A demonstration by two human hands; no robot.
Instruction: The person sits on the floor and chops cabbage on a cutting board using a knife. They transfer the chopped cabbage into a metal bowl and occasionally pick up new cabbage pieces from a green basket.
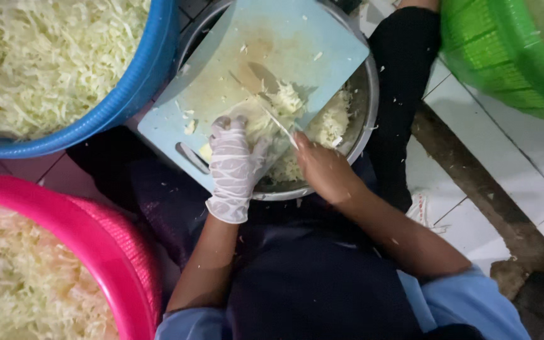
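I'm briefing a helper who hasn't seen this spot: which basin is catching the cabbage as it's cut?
Find the pale blue cutting board in the middle, where the gloved left hand presses cabbage. The metal basin lies under that board. Unlike the blue tub, pink tub and green basket, it is bare steel.

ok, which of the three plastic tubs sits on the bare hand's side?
The green tub, top right beyond the right hand; the blue and pink tubs sit on the left.
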